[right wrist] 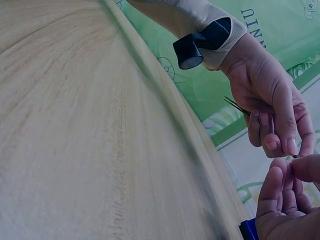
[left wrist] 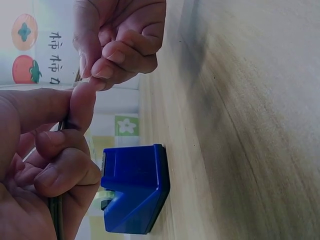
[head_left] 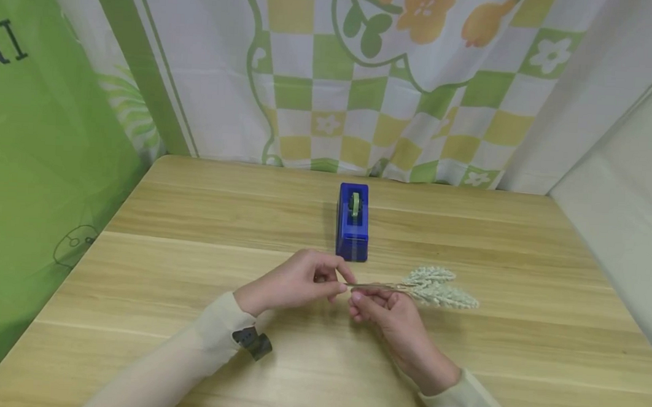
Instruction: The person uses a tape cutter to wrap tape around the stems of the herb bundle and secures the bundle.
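A small bunch of pale green wheat stalks [head_left: 440, 294] is held level above the table, its ears pointing right. My left hand [head_left: 302, 281] grips the thin stems [left wrist: 56, 215], with thumb and forefinger pinching them and the other fingers curled round. The cut ends [right wrist: 235, 105] stick out behind that hand in the right wrist view. Close beside it, my right hand [head_left: 399, 324] pinches the stems between thumb and fingers, nearer the ears. The two hands' fingertips nearly meet. Whether a strip of tape lies between them is too small to tell.
A blue tape dispenser [head_left: 352, 248] with a roll of tape [head_left: 355, 204] stands on the wooden table [head_left: 221, 204] just beyond the hands. Behind the table hangs a checked, flowered curtain [head_left: 365, 95]. Green cloth [head_left: 48, 121] hangs at the left.
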`<action>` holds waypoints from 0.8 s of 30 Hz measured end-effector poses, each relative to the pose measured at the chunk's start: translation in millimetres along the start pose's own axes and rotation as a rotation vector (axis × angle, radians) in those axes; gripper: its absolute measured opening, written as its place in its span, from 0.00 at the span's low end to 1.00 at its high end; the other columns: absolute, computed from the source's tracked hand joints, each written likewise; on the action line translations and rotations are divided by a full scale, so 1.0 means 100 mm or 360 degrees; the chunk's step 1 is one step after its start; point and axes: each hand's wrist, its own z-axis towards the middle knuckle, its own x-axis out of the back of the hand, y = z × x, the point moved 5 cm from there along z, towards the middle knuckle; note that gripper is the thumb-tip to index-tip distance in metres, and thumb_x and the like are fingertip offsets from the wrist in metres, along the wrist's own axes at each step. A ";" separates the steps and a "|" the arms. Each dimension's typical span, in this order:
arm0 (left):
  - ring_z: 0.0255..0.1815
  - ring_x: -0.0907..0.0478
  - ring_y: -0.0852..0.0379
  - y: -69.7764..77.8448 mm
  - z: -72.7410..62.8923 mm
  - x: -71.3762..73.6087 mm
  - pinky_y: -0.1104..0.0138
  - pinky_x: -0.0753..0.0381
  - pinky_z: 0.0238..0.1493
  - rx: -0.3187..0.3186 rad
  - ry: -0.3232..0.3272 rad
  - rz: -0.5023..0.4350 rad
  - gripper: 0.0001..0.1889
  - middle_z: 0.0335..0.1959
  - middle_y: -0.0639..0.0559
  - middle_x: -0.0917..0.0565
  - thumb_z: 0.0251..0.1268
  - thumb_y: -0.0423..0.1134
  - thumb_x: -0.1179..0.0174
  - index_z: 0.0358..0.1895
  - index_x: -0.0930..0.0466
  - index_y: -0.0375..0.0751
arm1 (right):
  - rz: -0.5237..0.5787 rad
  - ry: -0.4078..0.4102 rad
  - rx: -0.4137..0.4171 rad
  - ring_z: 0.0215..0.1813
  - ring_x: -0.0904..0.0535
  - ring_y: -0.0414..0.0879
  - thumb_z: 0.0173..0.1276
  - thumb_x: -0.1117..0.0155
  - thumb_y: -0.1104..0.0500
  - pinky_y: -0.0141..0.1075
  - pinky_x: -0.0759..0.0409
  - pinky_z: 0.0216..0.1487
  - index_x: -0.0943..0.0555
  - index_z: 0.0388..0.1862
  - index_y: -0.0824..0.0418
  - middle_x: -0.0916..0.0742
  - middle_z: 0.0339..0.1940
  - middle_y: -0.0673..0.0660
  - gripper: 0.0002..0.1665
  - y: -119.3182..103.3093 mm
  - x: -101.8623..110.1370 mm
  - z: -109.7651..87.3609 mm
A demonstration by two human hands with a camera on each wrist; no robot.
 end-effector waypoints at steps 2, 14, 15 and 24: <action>0.35 0.15 0.36 0.00 0.00 0.00 0.74 0.27 0.30 0.0000 0.0000 -0.0002 0.08 0.32 0.35 0.11 0.75 0.30 0.39 0.51 0.14 0.39 | 0.0000 0.0003 -0.0010 0.38 0.13 0.38 0.74 0.37 0.68 0.31 0.13 0.48 0.23 0.57 0.76 0.09 0.36 0.49 0.16 0.00 0.00 0.00; 0.29 0.19 0.44 -0.02 0.01 0.00 0.74 0.30 0.29 0.0006 0.0008 0.0033 0.08 0.27 0.42 0.13 0.74 0.30 0.38 0.50 0.13 0.39 | -0.0055 -0.0040 -0.0028 0.41 0.13 0.39 0.74 0.37 0.68 0.30 0.13 0.49 0.28 0.65 0.80 0.09 0.41 0.53 0.25 0.01 0.02 -0.01; 0.27 0.20 0.48 -0.02 0.01 0.01 0.74 0.31 0.28 0.0007 0.0010 0.0041 0.08 0.27 0.44 0.13 0.74 0.30 0.38 0.50 0.13 0.39 | -0.0083 -0.0057 -0.0025 0.41 0.13 0.39 0.74 0.37 0.67 0.30 0.13 0.50 0.28 0.66 0.81 0.09 0.41 0.53 0.26 0.01 0.02 -0.02; 0.27 0.21 0.52 -0.02 0.00 0.00 0.74 0.31 0.27 0.0012 -0.0008 0.0020 0.09 0.28 0.41 0.13 0.74 0.31 0.38 0.51 0.13 0.38 | -0.0512 -0.0478 0.0109 0.38 0.13 0.40 0.76 0.36 0.63 0.32 0.13 0.45 0.21 0.54 0.81 0.09 0.39 0.62 0.20 -0.07 -0.05 -0.19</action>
